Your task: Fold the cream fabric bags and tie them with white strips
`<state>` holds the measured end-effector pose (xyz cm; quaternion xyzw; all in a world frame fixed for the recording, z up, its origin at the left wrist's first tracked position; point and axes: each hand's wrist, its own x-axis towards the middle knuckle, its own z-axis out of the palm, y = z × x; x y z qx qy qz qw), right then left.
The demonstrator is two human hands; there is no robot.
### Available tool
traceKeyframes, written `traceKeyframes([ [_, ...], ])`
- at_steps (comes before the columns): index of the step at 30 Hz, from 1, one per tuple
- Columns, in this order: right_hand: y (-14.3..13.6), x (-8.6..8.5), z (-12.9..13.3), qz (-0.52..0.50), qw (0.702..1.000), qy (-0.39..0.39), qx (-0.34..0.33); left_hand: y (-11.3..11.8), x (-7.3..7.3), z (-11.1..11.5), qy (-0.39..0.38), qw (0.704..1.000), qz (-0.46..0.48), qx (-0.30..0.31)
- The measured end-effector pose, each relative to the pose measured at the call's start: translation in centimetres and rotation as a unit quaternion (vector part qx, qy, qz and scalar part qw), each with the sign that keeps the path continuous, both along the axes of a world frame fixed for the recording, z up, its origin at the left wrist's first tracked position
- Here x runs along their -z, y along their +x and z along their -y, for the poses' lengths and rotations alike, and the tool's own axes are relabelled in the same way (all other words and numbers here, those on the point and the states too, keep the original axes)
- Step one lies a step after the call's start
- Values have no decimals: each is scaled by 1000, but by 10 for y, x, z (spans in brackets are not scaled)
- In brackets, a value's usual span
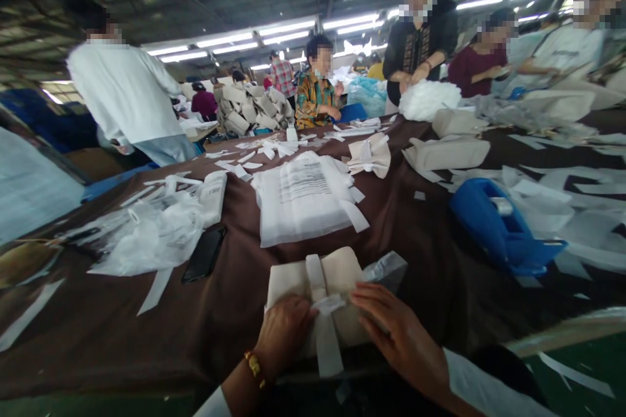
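At the near edge of the brown cloth-covered table (122,326), the left hand (283,332) and right hand (398,332) both pressed flat on 1 folded cream fabric bundle (337,273), fingers pinching its white paper strip (325,332), seemingly to keep the fold closed. Left of the bundle lay 1 black phone (204,254); beyond it 1 stack of printed white bags (303,199); to its right 1 blue tape dispenser (499,225)

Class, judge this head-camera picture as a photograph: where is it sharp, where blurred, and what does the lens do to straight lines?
Head view: the hands on the beige folded piece are fairly sharp; the left edge smears; ceiling tube lights blow out white; the brown table edge bows, wide-angle distortion.
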<state>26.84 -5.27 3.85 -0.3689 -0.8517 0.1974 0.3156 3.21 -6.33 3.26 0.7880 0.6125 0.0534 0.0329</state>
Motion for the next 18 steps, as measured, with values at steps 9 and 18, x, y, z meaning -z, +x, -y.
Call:
traceKeyframes([
  [9,-35,37,30,75,988,-90,-97,-1,4,-3,42,993,82,67],
  [18,53,10,-77,7,971,-30,237,8,10,-5,86,996,20,11],
])
